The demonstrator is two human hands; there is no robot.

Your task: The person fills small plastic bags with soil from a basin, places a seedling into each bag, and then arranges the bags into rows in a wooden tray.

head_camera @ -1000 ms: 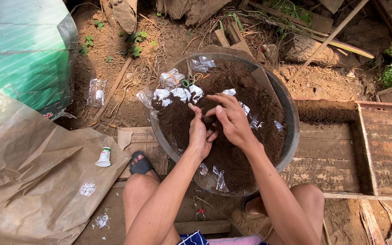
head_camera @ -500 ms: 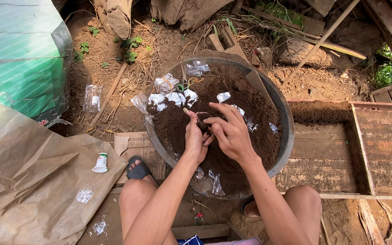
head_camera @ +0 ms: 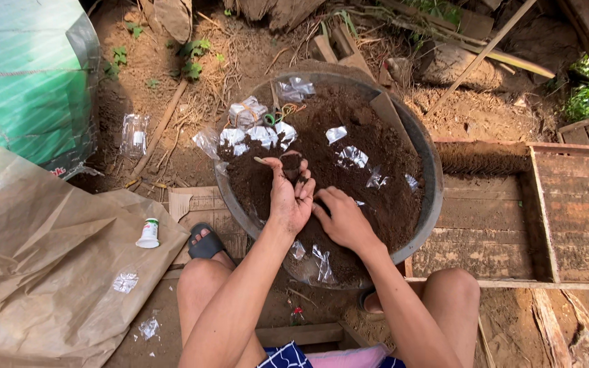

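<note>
Squatting over the round basin [head_camera: 431, 204] of dark soil [head_camera: 369, 136], the person worked in the head view. The left hand [head_camera: 289, 197] hovered palm-up above the basin's near side, fingers [head_camera: 303, 189] loosely cupped around a clump of soil [head_camera: 292, 166]. The right hand [head_camera: 343, 219], just beside it, pressed flat into the soil, fingers spread narrowly. Clear plastic bags [head_camera: 253, 135] lay at the basin's far-left rim; a small white bottle [head_camera: 148, 233] stood well left of the basin on brown paper [head_camera: 42, 272].

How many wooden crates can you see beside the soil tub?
1. The wooden crate lies on the ground to the right of the soil tub, running off the frame's right edge. More may lie out of view.
</note>
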